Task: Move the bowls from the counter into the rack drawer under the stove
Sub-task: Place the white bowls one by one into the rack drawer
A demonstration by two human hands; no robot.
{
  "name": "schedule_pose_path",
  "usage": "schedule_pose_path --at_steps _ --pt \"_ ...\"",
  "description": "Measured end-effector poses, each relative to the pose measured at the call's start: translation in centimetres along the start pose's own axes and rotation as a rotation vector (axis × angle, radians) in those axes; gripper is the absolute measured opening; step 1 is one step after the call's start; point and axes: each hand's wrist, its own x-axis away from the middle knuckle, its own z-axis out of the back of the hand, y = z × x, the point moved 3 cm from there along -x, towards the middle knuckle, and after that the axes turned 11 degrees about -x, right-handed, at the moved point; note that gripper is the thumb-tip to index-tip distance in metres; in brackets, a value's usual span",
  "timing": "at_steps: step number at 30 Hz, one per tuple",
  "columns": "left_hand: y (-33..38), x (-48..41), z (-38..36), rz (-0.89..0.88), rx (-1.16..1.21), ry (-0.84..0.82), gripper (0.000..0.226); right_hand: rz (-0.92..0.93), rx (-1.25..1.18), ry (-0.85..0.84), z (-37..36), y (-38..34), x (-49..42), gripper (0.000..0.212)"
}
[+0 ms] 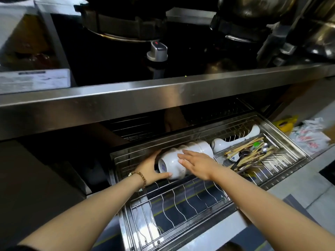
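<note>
As bowls (172,166) lie in drawer (294,142), L hand (151,169) grips them, R hand (198,164) fingers straight

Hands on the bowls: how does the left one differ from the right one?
The left hand curls round the end of the bowls, thumb below; the right hand lies on them with straight fingers. The left wrist wears a bracelet; the right is bare. Both touch the same stack, on its side in the drawer.

I read the bowls (174,165) as glossy white glazed ceramic, and the rack drawer (288,141) as shiny steel wire and sheet. The counter edge (126,98) looks like brushed stainless, the far stove top (108,69) glossy black. On the right are matt wooden chopsticks (243,147) and crinkled plastic bags (308,138).
</note>
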Motion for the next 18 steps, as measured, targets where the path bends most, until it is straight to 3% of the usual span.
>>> schedule_pose_path --at_steps 7,12,18 --pt "2.9 5.3 6.5 -0.116 -0.027 0.079 0.082 0.041 -0.061 0.166 2.6 -2.8 4.3 0.049" --pt "7.3 10.5 12.4 -0.275 -0.109 0.173 0.073 0.195 -0.228 0.361 5.9 -7.5 9.0 0.048" --pt "12.8 18.1 21.6 -0.456 -0.222 0.339 0.069 0.402 -0.424 0.443 10.0 -15.1 14.0 0.049"
